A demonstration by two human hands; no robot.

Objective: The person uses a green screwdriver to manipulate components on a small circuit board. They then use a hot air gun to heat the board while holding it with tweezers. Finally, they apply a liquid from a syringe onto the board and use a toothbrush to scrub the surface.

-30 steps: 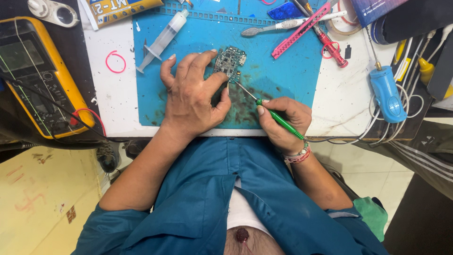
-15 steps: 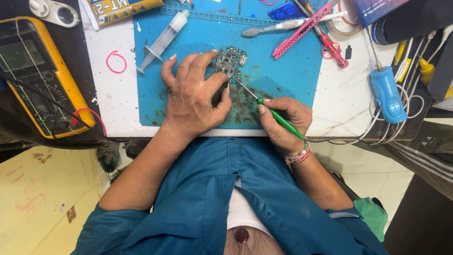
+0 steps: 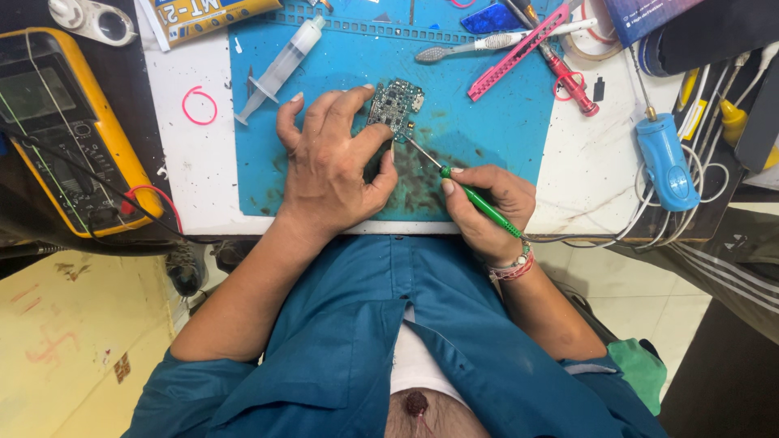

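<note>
**Inspector:** Status of the work in hand?

**Assistant:** The small green circuit board (image 3: pixel 395 104) lies on the blue rubber work mat (image 3: pixel 495 134), near its upper middle. The left hand (image 3: pixel 329 166) rests flat over the mat, fingers spread, with index fingertip and thumb pinning the board's lower-left edge. The right hand (image 3: pixel 487 207) is closed in a pen grip on the slim green-handled screwdriver (image 3: pixel 479 199); its thin metal tip meets the board's lower corner.

**Inspector:** Your judgement of the step?

**Assistant:** Probing or loosening something at that corner, I judge. The next move calls for light, steady pressure, as the board is thin and only finger-held.

**Inspector:** Surroundings?

**Assistant:** The mat is smudged dark below the board. A clear plastic syringe (image 3: pixel 280 69) lies upper left, and a yellow-cased multimeter (image 3: pixel 69 130) sits well apart at far left.
</note>
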